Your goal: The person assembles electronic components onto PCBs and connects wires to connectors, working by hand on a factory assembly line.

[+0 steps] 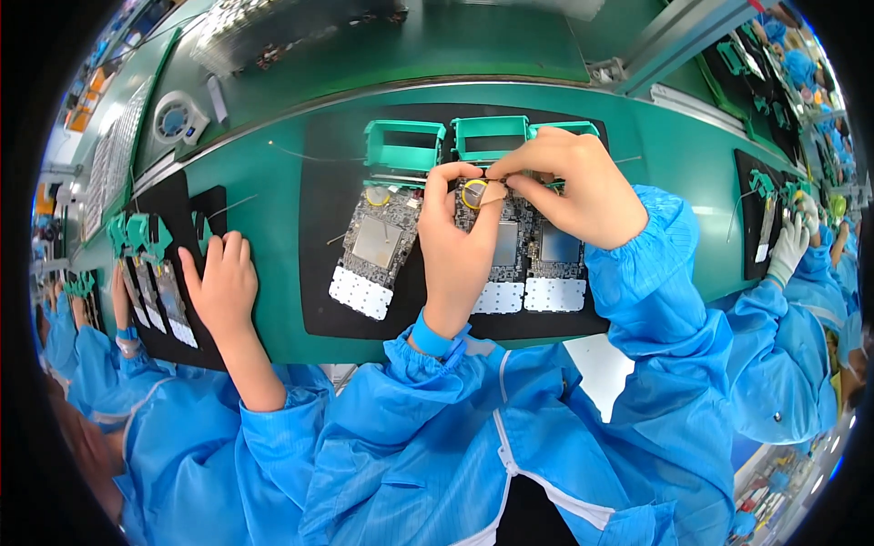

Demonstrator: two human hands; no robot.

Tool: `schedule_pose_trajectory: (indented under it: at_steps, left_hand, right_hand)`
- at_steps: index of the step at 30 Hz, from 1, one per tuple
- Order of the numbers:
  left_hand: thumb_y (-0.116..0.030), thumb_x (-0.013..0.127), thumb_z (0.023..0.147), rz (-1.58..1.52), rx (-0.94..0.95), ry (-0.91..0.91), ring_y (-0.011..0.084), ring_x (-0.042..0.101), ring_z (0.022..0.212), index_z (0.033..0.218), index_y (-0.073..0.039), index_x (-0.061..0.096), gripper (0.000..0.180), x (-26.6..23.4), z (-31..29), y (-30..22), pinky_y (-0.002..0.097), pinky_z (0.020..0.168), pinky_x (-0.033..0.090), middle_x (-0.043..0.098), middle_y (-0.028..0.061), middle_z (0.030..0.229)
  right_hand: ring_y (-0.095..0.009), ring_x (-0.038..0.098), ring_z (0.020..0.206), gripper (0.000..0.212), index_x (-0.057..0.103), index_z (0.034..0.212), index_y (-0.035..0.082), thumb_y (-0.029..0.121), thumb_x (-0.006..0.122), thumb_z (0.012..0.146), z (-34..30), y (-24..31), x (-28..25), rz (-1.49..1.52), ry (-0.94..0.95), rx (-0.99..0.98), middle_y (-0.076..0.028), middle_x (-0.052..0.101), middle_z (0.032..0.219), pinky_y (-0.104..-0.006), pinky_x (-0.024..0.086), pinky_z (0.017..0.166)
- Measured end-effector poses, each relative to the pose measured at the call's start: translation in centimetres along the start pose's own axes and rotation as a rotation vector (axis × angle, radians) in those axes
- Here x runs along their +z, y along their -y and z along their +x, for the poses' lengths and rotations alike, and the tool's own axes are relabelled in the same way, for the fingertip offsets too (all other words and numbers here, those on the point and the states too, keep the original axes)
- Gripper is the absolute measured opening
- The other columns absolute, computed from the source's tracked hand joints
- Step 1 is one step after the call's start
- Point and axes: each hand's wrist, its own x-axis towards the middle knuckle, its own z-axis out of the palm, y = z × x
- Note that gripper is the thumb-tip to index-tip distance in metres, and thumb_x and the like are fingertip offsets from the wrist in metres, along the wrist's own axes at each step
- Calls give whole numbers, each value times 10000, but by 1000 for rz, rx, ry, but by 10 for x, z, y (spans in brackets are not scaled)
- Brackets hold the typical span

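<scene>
Three circuit boards lie side by side on a black mat (355, 308), each with a green plastic frame at its far end. My left hand (455, 250) is closed over the upper part of the middle circuit board (506, 250), a tan wrap on its thumb. Just beside that thumb sits a round yellow-rimmed part (472, 194). My right hand (578, 187) reaches in from the right, fingertips pinched against the left hand's. Between them shows a tiny dark thing, too small to name. The left circuit board (375, 238) and the right circuit board (558, 246) are untouched.
A co-worker's bare hand (226, 287) rests at the left by another black mat with boards. A gloved hand (790, 246) works at the far right. A white round fan-like device (177, 118) stands back left. A metal rail (687, 41) crosses back right.
</scene>
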Motion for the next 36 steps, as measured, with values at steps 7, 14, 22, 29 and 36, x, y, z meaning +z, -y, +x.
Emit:
schedule_pose_trajectory:
  at_steps: [7,14,22,29,36]
  left_hand:
    - [-203,633,828,237,94,-109,198,537,625,890,-17,466,258,5,6,4,339,570,433,548,128,708]
    - [-210,658,815,146,105,-89,163,533,665,874,-15,466,280,2,9,18,314,590,436,538,89,746]
    - [-83,641,785,20,122,38,111,494,782,939,-25,439,260,-2,7,15,260,691,421,493,42,849]
    - [-82,648,782,66,202,-42,115,473,740,917,-32,438,254,2,5,25,278,662,429,493,55,789]
    - [-95,655,778,66,132,-77,204,557,659,958,-43,416,304,-4,-1,8,341,594,450,551,132,752]
  right_hand:
    - [-88,515,607,172,689,923,48,29,607,773,6,0,0,99,64,304,-60,666,796,-240,397,525]
    - [-64,490,637,173,688,938,42,47,595,792,9,-6,-1,185,144,384,-23,663,827,-224,396,551]
    - [-65,500,612,169,684,937,30,51,594,795,7,-6,0,200,57,323,-32,671,803,-229,401,546]
    - [-191,630,736,182,667,943,19,9,589,779,1,4,2,151,47,233,-116,667,851,-285,473,614]
    - [-180,616,809,322,584,1123,32,76,609,805,54,19,-39,208,578,193,-110,645,958,-295,487,645]
